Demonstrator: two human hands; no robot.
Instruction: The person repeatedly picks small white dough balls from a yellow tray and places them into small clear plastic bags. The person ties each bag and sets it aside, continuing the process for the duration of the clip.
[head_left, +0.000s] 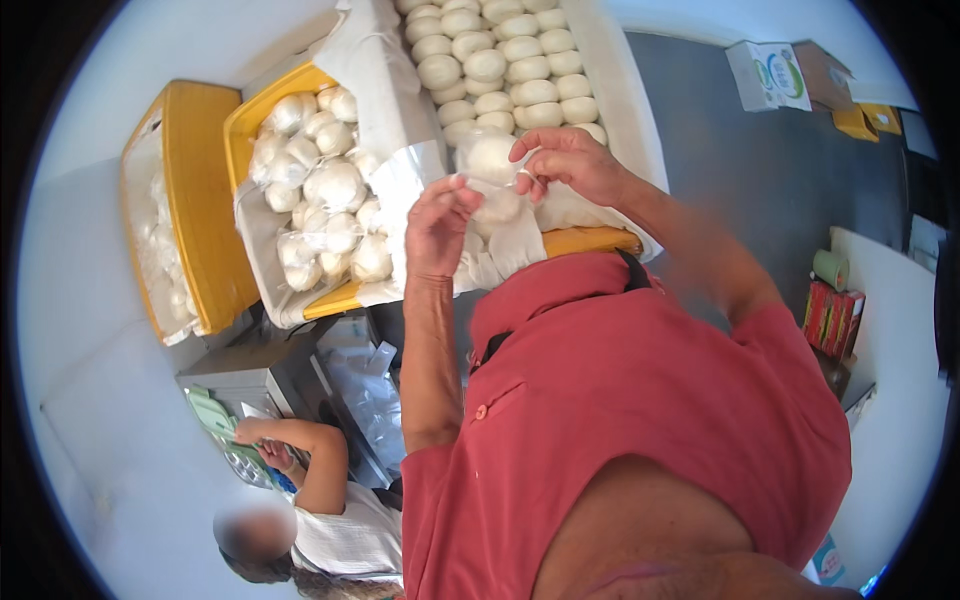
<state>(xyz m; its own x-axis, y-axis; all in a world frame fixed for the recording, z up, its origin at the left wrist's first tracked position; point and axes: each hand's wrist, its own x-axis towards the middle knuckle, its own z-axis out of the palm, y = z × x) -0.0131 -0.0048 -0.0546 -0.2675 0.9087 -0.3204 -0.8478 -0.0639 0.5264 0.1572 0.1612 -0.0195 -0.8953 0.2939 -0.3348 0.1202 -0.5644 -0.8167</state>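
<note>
A thin clear plastic bag (484, 180) with a round white bun (490, 155) in it is between my two hands. My left hand (444, 229) pinches the bag's near left edge between thumb and fingertips. The fingers of my right hand (568, 165) are bent around the bag's right side and grip the film there. The bag is over a cloth-lined yellow crate (589, 240) that holds rows of white buns (484, 66). Under the bag, more buns are partly hidden by film and cloth.
Left of my hands, another cloth-lined yellow crate (330, 300) holds bagged buns (335, 185). A yellow crate (214, 210) stands tilted beyond it. A co-worker (322, 465) handles a green-lidded container (212, 415) at lower left. Cardboard boxes (769, 75) are at upper right.
</note>
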